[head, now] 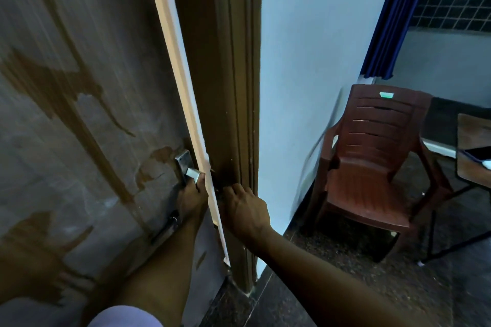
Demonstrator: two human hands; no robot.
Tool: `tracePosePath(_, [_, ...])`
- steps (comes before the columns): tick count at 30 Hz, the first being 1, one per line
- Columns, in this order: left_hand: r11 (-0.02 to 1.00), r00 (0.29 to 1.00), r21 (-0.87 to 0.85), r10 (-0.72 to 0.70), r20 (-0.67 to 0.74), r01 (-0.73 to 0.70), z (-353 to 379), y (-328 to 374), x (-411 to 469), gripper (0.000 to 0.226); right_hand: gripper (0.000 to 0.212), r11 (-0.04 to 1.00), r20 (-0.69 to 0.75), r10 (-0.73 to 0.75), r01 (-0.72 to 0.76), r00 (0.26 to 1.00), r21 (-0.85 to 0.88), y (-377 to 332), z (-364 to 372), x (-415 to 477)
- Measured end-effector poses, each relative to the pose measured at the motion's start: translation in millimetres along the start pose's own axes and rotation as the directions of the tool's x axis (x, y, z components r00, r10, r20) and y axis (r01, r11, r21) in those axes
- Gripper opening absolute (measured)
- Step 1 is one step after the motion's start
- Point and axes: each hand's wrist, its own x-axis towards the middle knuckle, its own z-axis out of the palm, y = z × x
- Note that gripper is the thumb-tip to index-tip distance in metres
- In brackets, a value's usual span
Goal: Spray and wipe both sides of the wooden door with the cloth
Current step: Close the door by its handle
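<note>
Left hand (192, 199) grips the metal lever handle (187, 167) on the near face of the wooden door (79, 114), fingers wrapped round the lever, close to the door's right edge. Right hand (244, 210) reaches past that pale edge into the gap between door and brown door frame (228, 87). Its fingers are curled, tips hidden behind the edge at something dark, so can't tell if it holds anything. Both hands sit at handle height, just apart, with the door edge between them.

The door is ajar and fills the left side. Its grey face has brown patches and streaks. A pale sleeve (125, 316) shows at the bottom edge. Right of the frame is a light wall (305, 87). Further right a brown plastic chair (372, 167) stands on the dark speckled floor (345, 287), beside a table (473, 141). A blue curtain (393, 21) hangs above the chair.
</note>
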Motion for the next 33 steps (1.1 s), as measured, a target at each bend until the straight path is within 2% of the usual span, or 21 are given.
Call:
tracePosePath(5, [0.996, 0.996, -0.034, 0.082, -0.02, -0.083, -2, 13, -26, 0.042, 0.042, 1.0, -0.018, -0.018, 0.018, 1.0, 0.001, 17, -12, -15])
tracePosePath(8, [0.991, 0.992, -0.051, 0.12, -0.045, -0.122, -2, 19, -35, 0.052, 0.041, 0.999, -0.03, -0.033, 0.034, 0.999, 0.009, 26, -14, -19])
tracePosePath(13, [0.994, 0.996, -0.064, 0.086, -0.022, -0.087, 2, 19, -42, 0.052, 0.038, 0.997, -0.08, -0.075, 0.074, 0.994, -0.027, 33, -11, -20])
tracePosePath(17, [0.996, 0.996, -0.037, 0.086, -0.011, -0.087, 5, 21, -47, 0.06, 0.039, 0.982, -0.171, -0.182, 0.169, 0.968, -0.089, 41, -7, -15])
tracePosePath(20, [0.996, 0.996, -0.026, 0.085, -0.006, -0.085, 6, 21, -49, 0.056, 0.051, 0.968, -0.146, -0.236, 0.219, 0.961, -0.12, 51, -8, -11])
tracePosePath(23, [0.997, 0.997, -0.02, 0.072, 0.0, -0.072, 7, 23, -52, 0.048, 0.063, 0.958, -0.092, -0.227, 0.206, 0.969, -0.198, 63, -7, -12])
tracePosePath(28, [0.999, 0.999, 0.003, 0.035, 0.029, -0.035, 7, 28, -62, 0.044, 0.065, 0.947, 0.013, -0.205, 0.202, 0.979, -0.251, 84, -1, -17])
tracePosePath(33, [0.997, 0.998, 0.072, -0.013, 0.06, 0.008, 3, 32, -65, 0.051, 0.065, 0.952, 0.01, -0.175, 0.172, 0.984, -0.253, 85, -8, -23])
